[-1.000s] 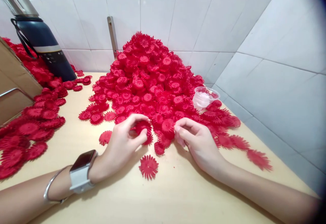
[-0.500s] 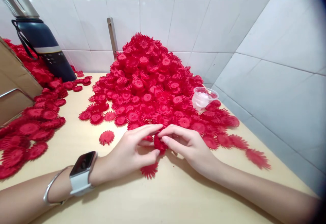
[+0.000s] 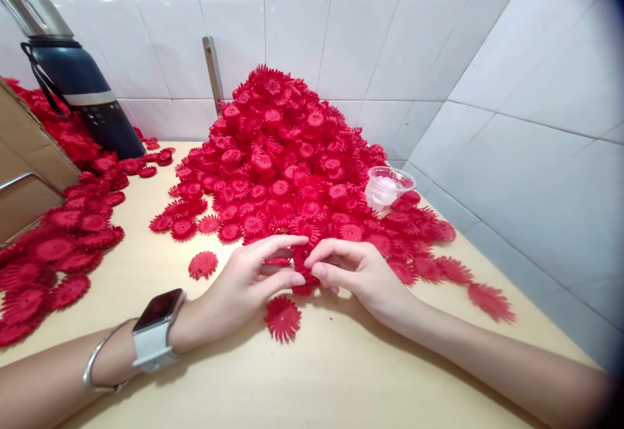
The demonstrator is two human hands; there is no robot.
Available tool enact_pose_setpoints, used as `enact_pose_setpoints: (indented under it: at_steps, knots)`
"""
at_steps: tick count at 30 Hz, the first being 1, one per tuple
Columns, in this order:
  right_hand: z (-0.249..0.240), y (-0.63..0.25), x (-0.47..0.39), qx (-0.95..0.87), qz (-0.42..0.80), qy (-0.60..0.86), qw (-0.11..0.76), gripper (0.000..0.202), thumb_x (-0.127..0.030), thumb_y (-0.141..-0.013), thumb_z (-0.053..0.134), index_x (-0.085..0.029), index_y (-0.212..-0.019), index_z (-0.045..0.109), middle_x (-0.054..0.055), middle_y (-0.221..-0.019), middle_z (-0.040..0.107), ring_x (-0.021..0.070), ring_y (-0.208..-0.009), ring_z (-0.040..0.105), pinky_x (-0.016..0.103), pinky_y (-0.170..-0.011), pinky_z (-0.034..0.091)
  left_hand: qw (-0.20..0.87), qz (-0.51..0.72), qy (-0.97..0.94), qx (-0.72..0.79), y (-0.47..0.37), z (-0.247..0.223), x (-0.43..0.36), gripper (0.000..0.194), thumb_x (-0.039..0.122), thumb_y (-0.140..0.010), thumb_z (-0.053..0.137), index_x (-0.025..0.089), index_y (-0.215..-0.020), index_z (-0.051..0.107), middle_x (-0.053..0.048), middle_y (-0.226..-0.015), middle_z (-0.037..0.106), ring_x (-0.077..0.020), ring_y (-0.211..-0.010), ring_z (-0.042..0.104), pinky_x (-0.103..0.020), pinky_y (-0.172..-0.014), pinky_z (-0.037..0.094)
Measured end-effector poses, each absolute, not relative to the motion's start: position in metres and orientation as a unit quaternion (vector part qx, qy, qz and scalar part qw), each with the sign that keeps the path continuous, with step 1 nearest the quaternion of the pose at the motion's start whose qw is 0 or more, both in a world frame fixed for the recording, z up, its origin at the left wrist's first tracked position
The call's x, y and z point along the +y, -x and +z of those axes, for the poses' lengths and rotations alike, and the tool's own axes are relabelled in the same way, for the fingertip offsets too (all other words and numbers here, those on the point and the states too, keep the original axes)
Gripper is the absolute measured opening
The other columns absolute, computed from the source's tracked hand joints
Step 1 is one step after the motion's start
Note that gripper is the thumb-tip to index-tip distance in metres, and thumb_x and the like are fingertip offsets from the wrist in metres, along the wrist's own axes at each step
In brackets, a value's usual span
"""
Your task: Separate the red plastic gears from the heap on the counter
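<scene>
Between my two hands is a red petal disc [image 3: 304, 278], a fringed flower-shaped piece, partly covered by fingers. My left hand [image 3: 260, 270], with a watch and a bangle on its wrist, curls around the disc's left side, thumb against it. From the right, my right hand [image 3: 353, 270] pinches at the disc's edge with thumb and forefinger. Whether a smaller part sits in that pinch I cannot make out. A loose red disc [image 3: 283, 319] lies flat on the table just below my left thumb. Right behind the hands rises a big pile of such discs [image 3: 277, 169].
A clear plastic cup [image 3: 387, 190] with whitish contents rests at the pile's right edge. On the left stand a dark blue bottle [image 3: 92, 91] and a cardboard box [image 3: 29, 162], with more red discs [image 3: 56, 247] around them. Tiled walls [image 3: 361, 39] bound the table [image 3: 234, 383].
My left thumb and fingers have shifted slightly up and left, uncovering more of the loose disc below. The right fingers have drawn slightly closer together at the held disc.
</scene>
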State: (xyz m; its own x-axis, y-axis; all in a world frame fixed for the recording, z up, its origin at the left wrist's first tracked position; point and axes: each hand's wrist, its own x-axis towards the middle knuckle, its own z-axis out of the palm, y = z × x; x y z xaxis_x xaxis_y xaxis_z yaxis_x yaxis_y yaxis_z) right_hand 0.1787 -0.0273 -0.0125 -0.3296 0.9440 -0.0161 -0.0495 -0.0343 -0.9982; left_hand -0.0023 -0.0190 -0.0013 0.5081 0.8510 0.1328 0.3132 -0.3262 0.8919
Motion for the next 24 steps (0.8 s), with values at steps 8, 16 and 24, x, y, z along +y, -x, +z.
enact_pose_setpoints:
  at_steps: [8,16,24]
  knots:
    - [-0.0123,-0.1787,-0.0269,-0.562,0.596,0.405,0.406,0.005,-0.019,-0.072,0.064,-0.015,-0.069,0.064,-0.004,-0.055,0.057,0.006,-0.049,0.05,0.018,-0.049,0.041,0.414,0.305,-0.768,0.381,0.0029,-0.0031,-0.0192,0.032,0.023,-0.081,0.056,0.021,-0.113,0.055,-0.003,-0.109,0.062,-0.0151,-0.089,0.061,-0.022,-0.075,0.05]
    - [-0.0132,-0.1791,-0.0255,-0.558,0.599,0.401,0.412,0.004,-0.018,-0.073,0.063,-0.016,-0.069,0.064,-0.005,-0.055,0.057,0.0053,-0.05,0.05,0.017,-0.05,0.042,0.425,0.31,-0.765,0.372,0.0038,-0.0045,-0.0188,0.033,0.02,-0.08,0.057,0.023,-0.113,0.055,-0.001,-0.108,0.061,-0.0126,-0.085,0.062,-0.018,-0.07,0.051]
    - [-0.013,-0.1796,-0.0262,-0.564,0.599,0.403,0.401,0.005,-0.019,-0.072,0.064,-0.016,-0.068,0.064,-0.005,-0.054,0.055,0.0052,-0.049,0.049,0.017,-0.048,0.041,0.405,0.304,-0.774,0.38,0.0037,-0.0039,-0.0187,0.032,0.021,-0.08,0.058,0.023,-0.112,0.055,-0.001,-0.109,0.062,-0.0137,-0.089,0.061,-0.021,-0.077,0.05]
